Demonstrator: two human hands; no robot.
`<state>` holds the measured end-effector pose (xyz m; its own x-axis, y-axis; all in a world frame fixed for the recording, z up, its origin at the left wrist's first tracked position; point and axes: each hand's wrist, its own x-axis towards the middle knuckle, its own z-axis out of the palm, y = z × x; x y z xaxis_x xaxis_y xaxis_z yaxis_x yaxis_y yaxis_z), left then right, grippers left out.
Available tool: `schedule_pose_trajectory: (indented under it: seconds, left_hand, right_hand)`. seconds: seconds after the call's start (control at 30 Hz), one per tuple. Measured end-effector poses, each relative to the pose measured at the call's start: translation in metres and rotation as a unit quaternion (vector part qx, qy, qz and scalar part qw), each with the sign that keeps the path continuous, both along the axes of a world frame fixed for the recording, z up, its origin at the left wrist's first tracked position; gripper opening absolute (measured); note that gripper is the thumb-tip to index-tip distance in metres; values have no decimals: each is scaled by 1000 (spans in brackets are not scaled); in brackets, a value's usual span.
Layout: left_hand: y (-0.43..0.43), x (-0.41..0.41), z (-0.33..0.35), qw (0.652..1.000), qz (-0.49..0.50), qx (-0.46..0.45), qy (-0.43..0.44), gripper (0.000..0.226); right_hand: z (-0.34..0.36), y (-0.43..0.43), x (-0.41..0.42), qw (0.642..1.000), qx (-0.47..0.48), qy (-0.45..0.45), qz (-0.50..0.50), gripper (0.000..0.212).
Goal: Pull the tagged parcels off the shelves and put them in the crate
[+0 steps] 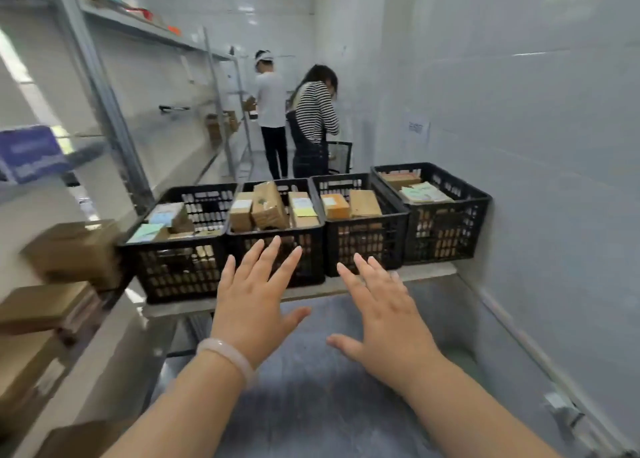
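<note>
Several black plastic crates stand in a row across the aisle, each holding brown cardboard parcels with coloured tags. The left crate (180, 270) sits beside the shelving; the second crate (313, 249) is straight ahead. My left hand (252, 305) and my right hand (384, 312) are stretched out palms down, fingers spread, in front of the crates and holding nothing. Brown parcels (72, 249) lie on the metal shelves (114, 118) at my left.
Two people (294, 121) stand with their backs to me at the far end of the narrow aisle. A white tiled wall (519, 145) runs along the right. A blue box (27, 152) sits on a left shelf. The crates rest on a low platform (346, 284).
</note>
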<state>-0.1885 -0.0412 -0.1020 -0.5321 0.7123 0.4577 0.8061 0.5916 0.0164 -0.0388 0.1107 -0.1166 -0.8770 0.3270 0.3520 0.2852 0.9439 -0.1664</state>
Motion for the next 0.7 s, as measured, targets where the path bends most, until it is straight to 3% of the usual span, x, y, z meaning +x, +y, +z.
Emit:
schedule_pose_trajectory:
  seconds: [0.17,0.3,0.47,0.7]
  left_hand:
    - [-128,-15,29,988,152,16,27,87]
    - [-217,15,39,953,299,14,35,85]
    - [-311,98,39,897,440,25,31,84]
    - [-403,241,42,789,611,6,62,82]
  right_hand:
    - [20,-93,-80,986,41,7,161,97]
    - [31,-163,-115,952,45,41,300,95]
    - [36,-264,-107,869,28,49,491,93]
    - [57,-394,-30,761,10,90,643,93]
